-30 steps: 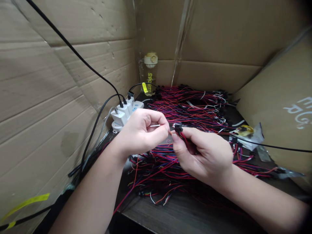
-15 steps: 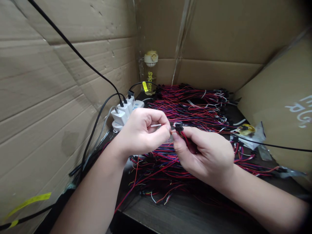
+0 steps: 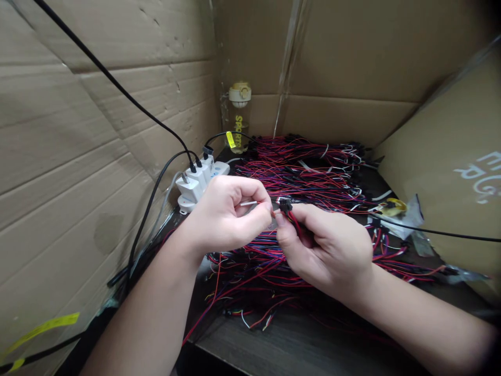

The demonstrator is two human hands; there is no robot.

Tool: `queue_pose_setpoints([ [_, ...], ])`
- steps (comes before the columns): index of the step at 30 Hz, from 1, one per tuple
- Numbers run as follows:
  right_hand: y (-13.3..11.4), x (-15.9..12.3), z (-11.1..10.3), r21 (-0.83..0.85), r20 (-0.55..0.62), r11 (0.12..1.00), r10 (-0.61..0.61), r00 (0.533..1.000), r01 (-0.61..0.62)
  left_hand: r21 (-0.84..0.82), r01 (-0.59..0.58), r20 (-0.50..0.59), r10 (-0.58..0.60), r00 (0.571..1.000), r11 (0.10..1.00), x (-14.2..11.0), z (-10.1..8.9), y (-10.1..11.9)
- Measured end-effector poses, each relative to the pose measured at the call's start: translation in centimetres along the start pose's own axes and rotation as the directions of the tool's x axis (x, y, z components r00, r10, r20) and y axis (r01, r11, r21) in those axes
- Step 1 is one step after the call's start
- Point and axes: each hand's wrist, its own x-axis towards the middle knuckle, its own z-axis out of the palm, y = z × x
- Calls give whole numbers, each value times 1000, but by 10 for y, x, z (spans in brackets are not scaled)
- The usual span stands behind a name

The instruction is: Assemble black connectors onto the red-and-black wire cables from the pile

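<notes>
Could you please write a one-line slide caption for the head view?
Left hand pinches a thin wire toward a black connector held by the right hand.

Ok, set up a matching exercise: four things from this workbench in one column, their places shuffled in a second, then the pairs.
Things
1. black connector
2. thin white wire
3. power strip
4. bottle

Places
A. in the back corner of the cardboard walls
B. pinched in the left hand
C. at the right hand fingertips
D. beside the left wall, with black cables plugged in

Pairs: 1-C, 2-B, 3-D, 4-A
</notes>
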Motion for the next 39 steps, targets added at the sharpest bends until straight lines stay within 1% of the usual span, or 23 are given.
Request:
queue_pose_setpoints([
  [5, 2, 1, 1, -39, -47, 998, -49, 998, 47, 13, -10, 6, 10, 1000, 1000, -1, 0, -1],
  [9, 4, 2, 0, -78, -75, 994, -79, 994, 73, 52, -43, 0, 43, 999, 998, -2, -1, 0],
  [13, 5, 2, 0, -95, -86, 992, -94, 992, 86, 106, -144, -12, 146, 989, 984, -3, -2, 2],
  [17, 7, 1, 2, -110, -76, 990, -101, 992, 92, 158, -277, -1, 281, 960, 948, -4, -1, 2],
  [19, 8, 1, 3, -108, -66, 989, -107, 992, 100, 175, -320, 14, 323, 946, 931, -5, 0, 2],
  [21, 9, 1, 4, -108, -62, 989, -111, 992, 104, 163, -338, 33, 337, 941, 927, -6, 0, 1],
  [24, 8, 1, 4, -108, -81, 989, -111, 991, 102, 88, -313, 55, 309, 949, 946, -7, -2, 0],
  [25, 7, 1, 3, -100, -88, 990, -107, 990, 98, 55, -292, 46, 290, 956, 955, -7, -3, 0],
  [27, 5, 1, 2, -78, -101, 994, -89, 991, 81, -2, -230, -1, 230, 973, 973, -6, -3, -1],
  [30, 3, 1, 0, -49, -119, 997, -68, 990, 63, -31, -101, -61, 99, 993, 994, -3, -2, -2],
  [33, 4, 1, 0, -36, -123, 996, -84, 989, 80, -62, -21, -41, 19, 999, 998, -1, 1, -1],
  [36, 6, 0, 1, -37, -129, 994, -107, 986, 103, -127, 6, -15, -8, 1000, 992, -2, 2, 1],
  [39, 8, 0, 2, -40, -120, 991, -131, 984, 127, -148, 36, 8, -35, 999, 988, -2, 2, 2],
])
